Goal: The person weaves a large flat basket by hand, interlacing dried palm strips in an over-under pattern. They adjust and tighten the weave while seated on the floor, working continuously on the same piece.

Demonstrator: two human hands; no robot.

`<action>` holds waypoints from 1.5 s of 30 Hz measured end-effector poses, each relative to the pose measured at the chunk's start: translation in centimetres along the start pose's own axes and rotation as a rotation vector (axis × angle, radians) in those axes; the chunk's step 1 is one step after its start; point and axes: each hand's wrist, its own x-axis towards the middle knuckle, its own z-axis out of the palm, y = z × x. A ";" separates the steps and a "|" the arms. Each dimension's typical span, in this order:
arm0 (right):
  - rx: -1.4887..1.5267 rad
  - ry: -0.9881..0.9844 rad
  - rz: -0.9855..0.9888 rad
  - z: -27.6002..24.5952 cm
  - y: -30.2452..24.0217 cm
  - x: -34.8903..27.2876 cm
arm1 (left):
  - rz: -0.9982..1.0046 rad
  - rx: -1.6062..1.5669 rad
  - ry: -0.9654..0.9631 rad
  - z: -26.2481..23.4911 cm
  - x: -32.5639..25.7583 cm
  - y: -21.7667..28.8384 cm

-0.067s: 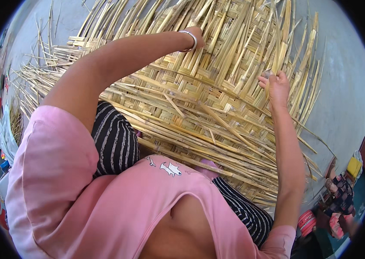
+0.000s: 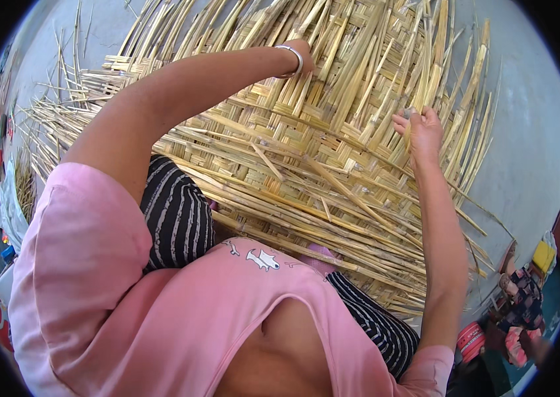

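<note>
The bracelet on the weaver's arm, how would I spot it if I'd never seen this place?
Start at the big woven mat of pale yellow cane strips that fills the middle of the view. The person's left hand reaches across it toward the far edge. Just behind that hand, round the wrist, sits the bracelet: a thin silvery band, the only shiny metal thing among the straw-coloured strips.

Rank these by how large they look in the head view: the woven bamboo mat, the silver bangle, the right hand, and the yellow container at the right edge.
1. Woven bamboo mat, by far the largest.
2. Right hand.
3. Silver bangle and yellow container: they look alike in size, and the container lies farther out near the fisheye rim, so I won't rank them.
</note>
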 end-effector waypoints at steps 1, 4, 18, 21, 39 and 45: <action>0.021 -0.007 0.013 0.8 -0.4 -0.3 | -0.028 -0.013 -0.007 0.1 0.2 -0.1; 0.084 -0.079 0.058 2.5 0.4 0.3 | 0.030 -0.218 0.012 0.0 0.4 -1.5; 0.083 -0.198 0.278 5.6 1.9 1.9 | 0.017 -0.938 -0.254 0.2 -0.9 -3.4; 0.083 -0.217 0.240 6.9 1.7 2.5 | 0.028 -0.801 -0.287 -0.1 -1.5 -3.1; 0.043 -0.211 0.287 7.6 3.2 4.2 | 0.048 -0.857 -0.232 -0.8 -2.1 -3.4; 0.090 -0.205 0.294 7.5 2.7 3.6 | 0.074 -0.688 -0.102 0.1 -1.6 -3.6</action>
